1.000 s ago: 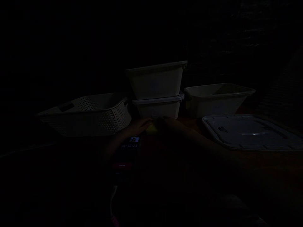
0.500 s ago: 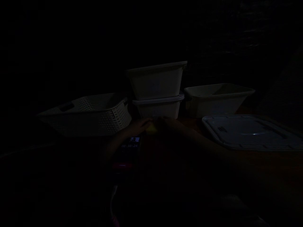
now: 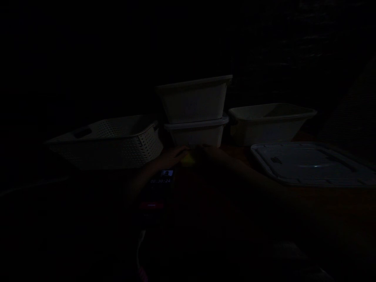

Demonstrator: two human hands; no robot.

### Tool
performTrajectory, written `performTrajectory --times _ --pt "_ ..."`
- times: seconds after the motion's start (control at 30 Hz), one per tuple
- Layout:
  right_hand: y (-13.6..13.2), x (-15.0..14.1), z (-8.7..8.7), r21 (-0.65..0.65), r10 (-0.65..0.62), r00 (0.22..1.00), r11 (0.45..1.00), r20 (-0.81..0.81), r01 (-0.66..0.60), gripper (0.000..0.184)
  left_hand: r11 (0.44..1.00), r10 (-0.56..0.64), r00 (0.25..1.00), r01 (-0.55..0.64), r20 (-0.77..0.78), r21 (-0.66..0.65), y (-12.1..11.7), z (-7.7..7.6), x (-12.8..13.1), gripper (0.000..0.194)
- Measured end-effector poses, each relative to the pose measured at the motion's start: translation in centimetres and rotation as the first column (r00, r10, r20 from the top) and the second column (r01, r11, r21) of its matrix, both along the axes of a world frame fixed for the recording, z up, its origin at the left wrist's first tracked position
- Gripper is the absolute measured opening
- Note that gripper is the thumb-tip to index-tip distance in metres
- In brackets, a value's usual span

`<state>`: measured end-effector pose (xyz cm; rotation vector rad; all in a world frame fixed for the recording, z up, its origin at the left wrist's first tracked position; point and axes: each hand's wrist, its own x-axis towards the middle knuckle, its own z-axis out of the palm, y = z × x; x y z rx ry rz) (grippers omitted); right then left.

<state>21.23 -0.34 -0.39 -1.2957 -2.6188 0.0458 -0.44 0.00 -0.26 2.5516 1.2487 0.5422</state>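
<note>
The view is very dark. My left hand [image 3: 175, 153] reaches in from the lower left, its fingers closed at the edge of a small yellow thing [image 3: 188, 159] whose kind I cannot make out. From the other side comes my right hand [image 3: 210, 150], close to the yellow thing; shadow hides its fingers. Both hands are low in front of a lidded pale tub [image 3: 198, 136], with another pale tub [image 3: 195, 102] stacked on top of it.
On the left stands a pale perforated basket [image 3: 138, 150]. A pale open tub [image 3: 266, 131] stands at right, with a large lid [image 3: 311, 164] lying before it. A lit phone [image 3: 160, 188] showing a timer lies below my left hand, near a cable [image 3: 139, 248].
</note>
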Motion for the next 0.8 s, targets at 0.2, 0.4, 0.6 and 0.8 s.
performTrajectory --times 0.2,0.4,0.6,0.8 --pt "0.20 0.07 -0.19 0.012 0.014 1.000 1.000 -0.018 -0.014 0.041 1.000 -0.006 1.000 0.006 -0.005 0.008 -0.21 0.12 0.12 0.038" --pt "-0.29 0.01 0.03 0.020 0.012 1.000 1.000 -0.027 -0.012 0.043 1.000 0.013 1.000 -0.012 -0.023 0.011 -0.31 0.21 0.18 0.038" --pt "0.07 0.01 -0.14 0.007 0.013 1.000 1.000 -0.024 -0.013 0.040 1.000 0.006 1.000 -0.006 -0.008 0.016 -0.25 0.13 0.25 0.040" --pt "0.26 0.03 -0.30 -0.003 0.014 0.999 1.000 -0.042 -0.014 0.043 1.000 0.006 1.000 -0.006 -0.015 0.008 -0.39 0.34 0.28 0.036"
